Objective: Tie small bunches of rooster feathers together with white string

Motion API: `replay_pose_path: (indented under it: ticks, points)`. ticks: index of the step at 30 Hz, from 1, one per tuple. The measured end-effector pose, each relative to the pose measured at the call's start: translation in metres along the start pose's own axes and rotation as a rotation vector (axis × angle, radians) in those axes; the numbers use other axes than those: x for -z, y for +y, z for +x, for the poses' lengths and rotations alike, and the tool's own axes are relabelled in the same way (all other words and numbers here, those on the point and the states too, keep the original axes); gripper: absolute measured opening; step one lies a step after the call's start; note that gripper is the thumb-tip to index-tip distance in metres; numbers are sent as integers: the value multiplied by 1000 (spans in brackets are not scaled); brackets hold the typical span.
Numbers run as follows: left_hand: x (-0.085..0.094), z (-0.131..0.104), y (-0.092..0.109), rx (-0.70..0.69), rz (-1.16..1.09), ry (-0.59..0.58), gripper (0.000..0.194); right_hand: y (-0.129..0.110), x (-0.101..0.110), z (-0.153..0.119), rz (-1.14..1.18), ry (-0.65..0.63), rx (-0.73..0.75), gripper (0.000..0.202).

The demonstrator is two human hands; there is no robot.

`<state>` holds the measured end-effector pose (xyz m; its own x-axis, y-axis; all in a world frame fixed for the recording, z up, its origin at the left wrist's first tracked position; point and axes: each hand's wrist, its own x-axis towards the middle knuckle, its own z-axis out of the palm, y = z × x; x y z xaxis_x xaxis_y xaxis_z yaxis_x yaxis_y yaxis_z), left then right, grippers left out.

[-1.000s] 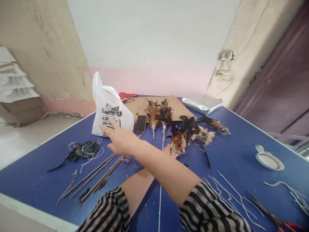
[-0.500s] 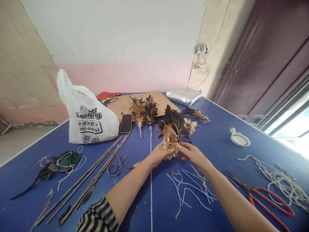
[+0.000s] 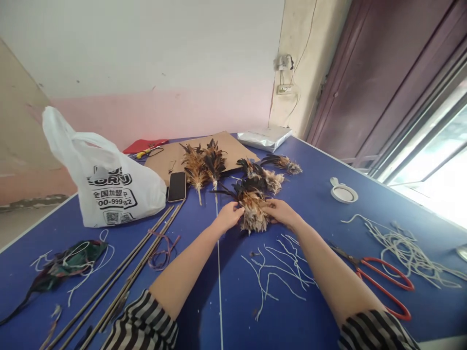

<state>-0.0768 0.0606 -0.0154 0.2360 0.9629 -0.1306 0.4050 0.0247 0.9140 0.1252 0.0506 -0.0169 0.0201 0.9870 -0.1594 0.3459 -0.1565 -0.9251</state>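
Between my hands a bundle of brown, black and pale feathers [image 3: 253, 216] rests low on the blue table, its pale fluffy ends toward me. My left hand [image 3: 229, 217] pinches the bundle's left edge with fingers curled. From the right side, my right hand [image 3: 281, 213] grips the same bundle, some fingertips hidden in the feathers. Just behind lie more loose feather bunches [image 3: 273, 181] and another bunch [image 3: 286, 164]. Two feather bunches on short sticks [image 3: 197, 170] lie farther back to the left. Cut pieces of white string [image 3: 270, 274] lie nearer me.
On the left stand a white plastic bag [image 3: 120, 189], a phone [image 3: 177, 186], long thin sticks [image 3: 127, 277] and a dark green feathered piece [image 3: 73, 262]. Red-handled scissors [image 3: 386, 272], a string heap [image 3: 408, 253] and a white tape roll [image 3: 344, 193] lie right. Behind are cardboard [image 3: 160, 160] and a silver packet [image 3: 264, 139].
The feather bundle, more upright before, now lies lower and flatter on the table. My hands have moved a little apart to its two sides. The view has turned slightly right.
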Motion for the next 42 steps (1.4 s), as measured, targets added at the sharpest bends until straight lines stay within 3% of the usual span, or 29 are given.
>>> replay_pose_path:
  ticks: [4,7,11,15,19,23,27,29,32,36,39,42]
  points:
    - [1,-1,-5,93,26,-49,57,2,3,-2,59,-6,-109,30]
    - [-7,-1,2,159,-44,-117,62,4,-5,-1,79,-25,-158,31]
    - [-25,6,13,179,-324,-225,48,-1,-13,-2,72,-70,-4,27]
    - [-42,19,11,184,-577,-172,26,-7,-1,0,55,101,75,36]
    - [-44,27,-3,144,-497,-96,21,6,20,6,4,210,38,43]
    - [-30,24,-18,68,-277,49,43,20,40,14,-200,285,52,52]
    - [-24,16,-25,30,-284,98,57,4,61,37,-512,351,118,39]
    - [-28,11,-27,7,-289,109,61,-11,66,57,-616,387,77,34]
    - [-35,5,-29,-84,-192,103,64,-26,61,88,-627,422,11,37]
    - [-38,1,-33,-339,64,117,59,-17,43,115,-581,458,-58,47]
    - [-36,-1,-32,-485,274,81,45,0,44,120,-490,455,-92,37]
    - [-35,-3,-29,-553,426,38,32,13,62,115,-350,451,-128,17]
